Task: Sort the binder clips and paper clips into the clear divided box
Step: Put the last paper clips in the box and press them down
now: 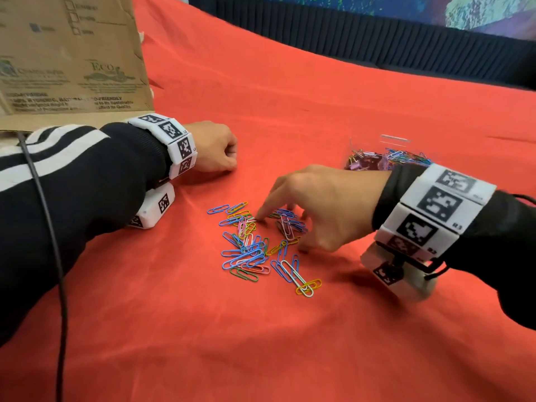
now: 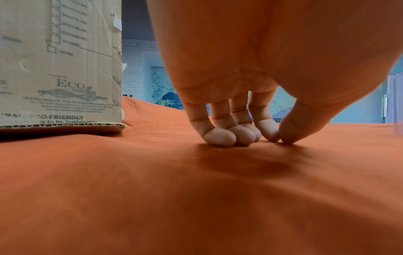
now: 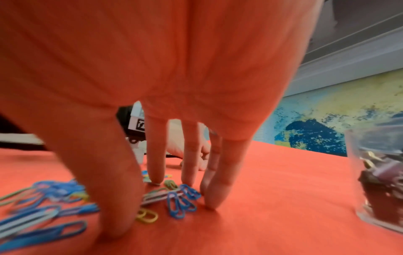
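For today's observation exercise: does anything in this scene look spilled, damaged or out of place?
Yes. Coloured paper clips lie scattered loose on the red cloth instead of in the clear divided box. The cardboard box has a torn, ragged edge.

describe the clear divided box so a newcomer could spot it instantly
On the red cloth, look just beyond the right hand, past its wrist. The clear divided box stands there: see-through walls, binder clips in one side, coloured paper clips in the other, unlike the loose pile nearer.

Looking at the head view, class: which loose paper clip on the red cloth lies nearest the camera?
The yellow paper clip at the pile's near right edge, crossed over a long white paper clip; every other clip lies farther away.
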Action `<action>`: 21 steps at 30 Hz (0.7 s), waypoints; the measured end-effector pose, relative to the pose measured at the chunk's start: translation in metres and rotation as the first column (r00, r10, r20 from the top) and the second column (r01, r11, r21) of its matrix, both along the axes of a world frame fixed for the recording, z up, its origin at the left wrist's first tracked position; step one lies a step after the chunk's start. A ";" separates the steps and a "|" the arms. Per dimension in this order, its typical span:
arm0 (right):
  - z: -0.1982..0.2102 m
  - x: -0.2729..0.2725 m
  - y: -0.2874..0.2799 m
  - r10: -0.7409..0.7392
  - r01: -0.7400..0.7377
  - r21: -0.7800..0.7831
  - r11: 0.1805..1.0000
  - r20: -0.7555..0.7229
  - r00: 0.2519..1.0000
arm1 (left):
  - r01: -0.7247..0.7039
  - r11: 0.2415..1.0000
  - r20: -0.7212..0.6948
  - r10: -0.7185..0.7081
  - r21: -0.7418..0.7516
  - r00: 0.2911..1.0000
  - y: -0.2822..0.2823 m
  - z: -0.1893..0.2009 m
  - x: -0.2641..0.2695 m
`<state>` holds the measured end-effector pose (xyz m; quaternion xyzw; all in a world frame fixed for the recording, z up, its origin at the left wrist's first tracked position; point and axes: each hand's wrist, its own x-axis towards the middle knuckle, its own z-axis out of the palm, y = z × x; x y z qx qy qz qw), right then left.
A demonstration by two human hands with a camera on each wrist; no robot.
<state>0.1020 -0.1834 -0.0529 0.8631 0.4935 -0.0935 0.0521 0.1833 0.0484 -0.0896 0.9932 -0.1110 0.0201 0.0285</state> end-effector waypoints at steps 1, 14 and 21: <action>-0.002 -0.002 -0.001 0.016 -0.016 0.018 1.000 0.010 1.000 | 0.001 1.000 0.001 -0.001 -0.001 1.000 0.000 0.000 0.000; -0.001 -0.018 -0.019 -0.060 0.053 0.100 0.994 0.073 0.995 | -0.015 1.000 -0.011 0.015 -0.019 1.000 -0.001 0.001 -0.002; 0.034 0.001 -0.064 -0.292 0.295 0.241 0.925 -0.051 0.955 | -0.008 1.000 -0.024 0.008 -0.004 1.000 -0.001 0.001 -0.004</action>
